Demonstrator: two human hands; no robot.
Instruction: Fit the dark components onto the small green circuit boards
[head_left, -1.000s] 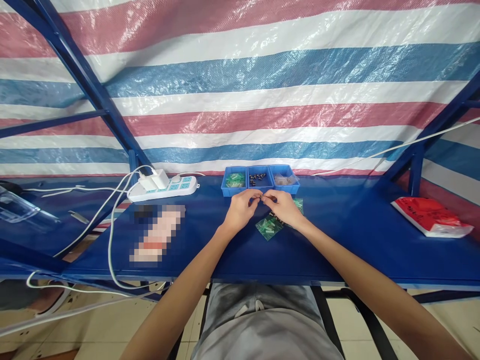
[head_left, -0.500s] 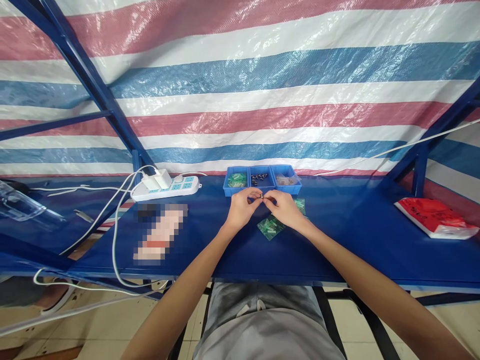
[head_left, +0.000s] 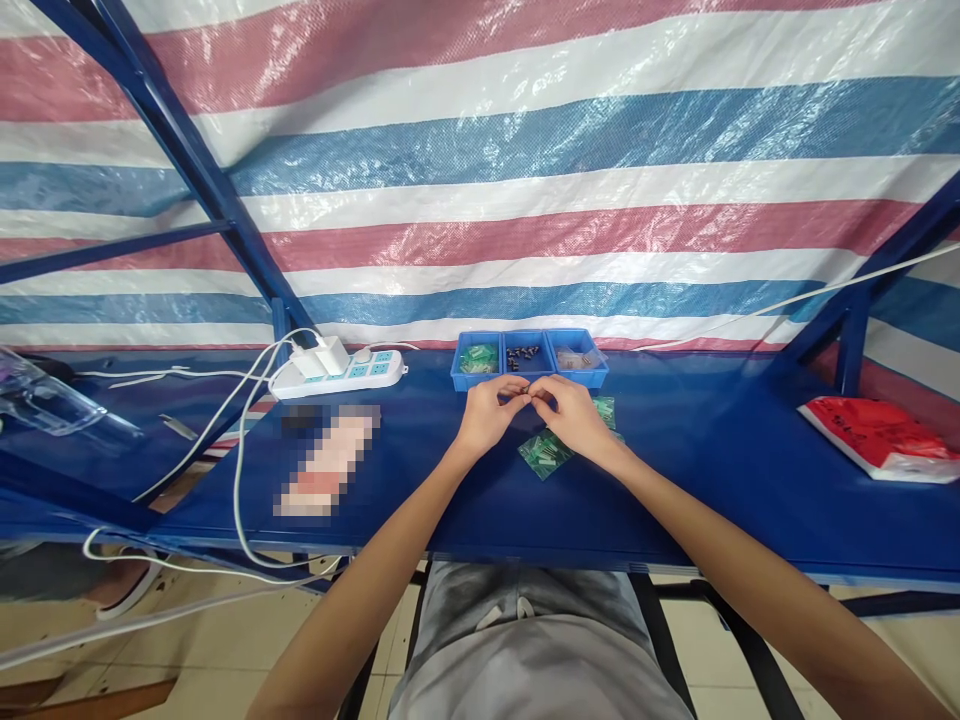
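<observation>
Tarpaulin in red, white and blue stripes (head_left: 525, 150) backs our blue table (head_left: 712, 480). Print on the red plastic bag (head_left: 877, 435) is too small to read. Before the blue three-compartment plastic tray (head_left: 480, 381), above a clear packet of green parts (head_left: 546, 455), our left hand (head_left: 486, 415) and right hand (head_left: 574, 415) meet, fingertips pinching a tiny dark part (head_left: 527, 389); we cannot tell its axis.

Legible text: none.
Dark print on red bag (head_left: 877, 436), too small to read; power strip (head_left: 343, 373) shows nothing readable either.
</observation>
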